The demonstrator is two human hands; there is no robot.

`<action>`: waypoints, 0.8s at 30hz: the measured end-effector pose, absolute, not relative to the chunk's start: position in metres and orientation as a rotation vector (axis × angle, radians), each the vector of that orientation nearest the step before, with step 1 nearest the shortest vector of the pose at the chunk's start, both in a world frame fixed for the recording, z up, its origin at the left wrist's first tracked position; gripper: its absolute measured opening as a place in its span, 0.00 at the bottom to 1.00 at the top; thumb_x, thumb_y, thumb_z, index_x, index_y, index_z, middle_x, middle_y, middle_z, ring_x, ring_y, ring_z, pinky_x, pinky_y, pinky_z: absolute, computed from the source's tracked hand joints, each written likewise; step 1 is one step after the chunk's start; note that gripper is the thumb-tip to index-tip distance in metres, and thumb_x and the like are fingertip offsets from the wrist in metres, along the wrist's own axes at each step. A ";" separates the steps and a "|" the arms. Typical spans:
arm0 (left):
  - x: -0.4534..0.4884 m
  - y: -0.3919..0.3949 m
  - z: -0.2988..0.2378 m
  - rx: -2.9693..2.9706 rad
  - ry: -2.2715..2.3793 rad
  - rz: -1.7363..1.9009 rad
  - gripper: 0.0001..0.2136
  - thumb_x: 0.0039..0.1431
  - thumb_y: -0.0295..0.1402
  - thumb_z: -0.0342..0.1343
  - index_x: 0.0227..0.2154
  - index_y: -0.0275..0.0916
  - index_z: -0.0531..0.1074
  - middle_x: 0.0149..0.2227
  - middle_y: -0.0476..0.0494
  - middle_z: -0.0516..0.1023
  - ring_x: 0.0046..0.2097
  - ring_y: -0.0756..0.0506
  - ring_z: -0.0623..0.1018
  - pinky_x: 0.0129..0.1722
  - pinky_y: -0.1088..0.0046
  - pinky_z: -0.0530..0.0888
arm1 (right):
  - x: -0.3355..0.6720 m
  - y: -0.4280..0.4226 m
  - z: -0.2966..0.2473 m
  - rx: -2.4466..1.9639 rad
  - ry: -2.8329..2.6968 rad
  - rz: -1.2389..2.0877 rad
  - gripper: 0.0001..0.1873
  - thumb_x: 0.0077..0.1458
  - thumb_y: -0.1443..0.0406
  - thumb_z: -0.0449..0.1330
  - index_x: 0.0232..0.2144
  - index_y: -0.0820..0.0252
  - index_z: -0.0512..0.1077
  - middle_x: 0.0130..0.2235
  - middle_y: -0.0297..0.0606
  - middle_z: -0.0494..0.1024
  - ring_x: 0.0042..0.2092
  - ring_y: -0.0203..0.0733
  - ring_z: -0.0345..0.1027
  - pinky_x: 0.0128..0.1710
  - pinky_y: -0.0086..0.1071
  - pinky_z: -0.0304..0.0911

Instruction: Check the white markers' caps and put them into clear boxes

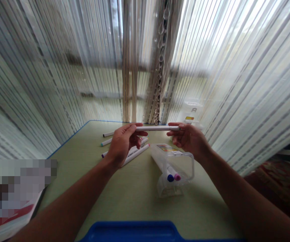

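Observation:
A white marker pen (155, 128) is held level above the table, one end in each hand. My left hand (123, 143) pinches its left end between thumb and fingers. At the right end, my right hand (189, 137) grips it the same way, its lower fingers curled. Below lies a clear plastic case (157, 156) on its side, its open end facing me. Inside it are a blue-tipped marker (170, 178) and a pink-tipped marker (177, 176). Several white markers, including a red-tipped one (138, 154), lie on the table beside and partly behind my left hand.
The pale green table (124, 195) has a blue edge and a raised blue tray (134, 232) at the front. A clear plastic piece with a label (191, 112) stands at the back right. String curtains (96, 67) hang behind. A blurred-out item lies at the left.

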State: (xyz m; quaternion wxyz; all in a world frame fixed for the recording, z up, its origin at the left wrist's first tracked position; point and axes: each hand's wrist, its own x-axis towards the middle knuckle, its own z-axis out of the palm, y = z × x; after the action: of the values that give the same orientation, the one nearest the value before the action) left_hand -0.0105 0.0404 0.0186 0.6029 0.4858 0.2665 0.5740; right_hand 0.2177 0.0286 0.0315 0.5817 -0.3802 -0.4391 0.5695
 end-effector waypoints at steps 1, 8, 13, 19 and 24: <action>-0.011 0.041 0.018 1.134 0.618 1.328 0.11 0.60 0.31 0.55 0.41 0.29 0.74 0.29 0.39 0.81 0.20 0.51 0.72 0.19 0.76 0.69 | 0.217 0.029 0.032 -0.890 -1.021 1.331 0.14 0.48 0.65 0.57 0.35 0.63 0.78 0.26 0.41 0.83 0.18 0.38 0.69 0.14 0.28 0.58; -0.011 0.042 0.015 1.221 0.672 1.341 0.13 0.58 0.33 0.61 0.42 0.29 0.75 0.29 0.40 0.81 0.21 0.53 0.71 0.20 0.78 0.68 | 0.217 0.030 0.031 -0.883 -1.027 1.320 0.12 0.50 0.65 0.58 0.35 0.65 0.78 0.25 0.40 0.83 0.18 0.37 0.71 0.13 0.25 0.58; -0.010 0.041 0.016 1.277 0.707 1.347 0.14 0.56 0.35 0.63 0.41 0.29 0.75 0.29 0.40 0.81 0.20 0.54 0.70 0.19 0.78 0.68 | 0.217 0.030 0.027 -0.853 -1.096 1.284 0.12 0.50 0.63 0.63 0.36 0.65 0.79 0.26 0.42 0.83 0.19 0.37 0.73 0.14 0.23 0.60; -0.011 0.040 0.015 1.350 0.750 1.347 0.14 0.54 0.37 0.65 0.36 0.29 0.75 0.27 0.41 0.81 0.20 0.54 0.70 0.19 0.78 0.68 | 0.218 0.030 0.024 -0.838 -1.160 1.243 0.14 0.47 0.60 0.71 0.34 0.64 0.80 0.26 0.40 0.83 0.19 0.36 0.74 0.13 0.21 0.61; -0.012 0.041 0.012 1.430 0.777 1.351 0.14 0.52 0.38 0.67 0.32 0.30 0.75 0.26 0.43 0.80 0.20 0.54 0.70 0.20 0.78 0.67 | 0.216 0.030 0.024 -0.857 -1.202 1.179 0.15 0.43 0.59 0.74 0.30 0.64 0.80 0.25 0.41 0.82 0.18 0.34 0.72 0.14 0.20 0.62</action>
State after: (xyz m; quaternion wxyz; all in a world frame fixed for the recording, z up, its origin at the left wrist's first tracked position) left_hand -0.0118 0.0412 0.0123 0.4910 0.5891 0.3199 0.5564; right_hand 0.2155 0.0305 0.0236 0.5860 -0.3675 -0.5157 0.5056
